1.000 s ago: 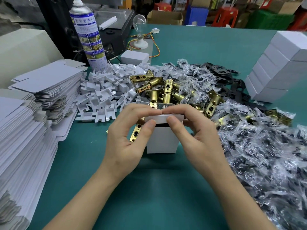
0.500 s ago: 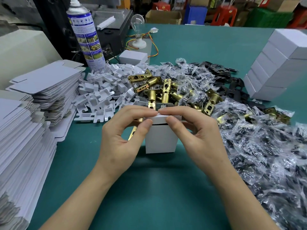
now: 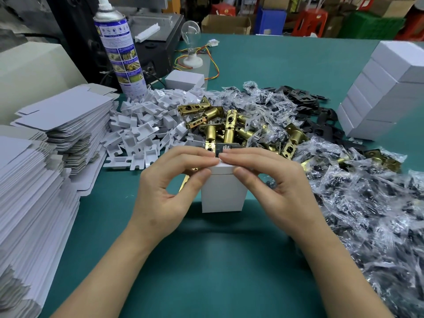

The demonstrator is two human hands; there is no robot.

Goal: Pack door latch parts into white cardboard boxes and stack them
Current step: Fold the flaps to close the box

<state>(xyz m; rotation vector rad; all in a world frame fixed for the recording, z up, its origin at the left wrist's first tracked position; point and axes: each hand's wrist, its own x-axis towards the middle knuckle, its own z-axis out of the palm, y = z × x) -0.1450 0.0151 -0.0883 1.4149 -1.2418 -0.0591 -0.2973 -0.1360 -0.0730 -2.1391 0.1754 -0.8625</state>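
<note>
Left hand (image 3: 160,196), right hand (image 3: 284,193) round box (image 3: 222,195)

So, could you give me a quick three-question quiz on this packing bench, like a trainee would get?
1. True or false: the left hand and right hand both pinch the top of the upright white box.
2. What stands behind the white plastic inserts? A) spray can B) kettle C) drill
3. Fill in: the stack of closed boxes sits on the person's ____ side.
Key: 1 true; 2 A; 3 right.
</note>
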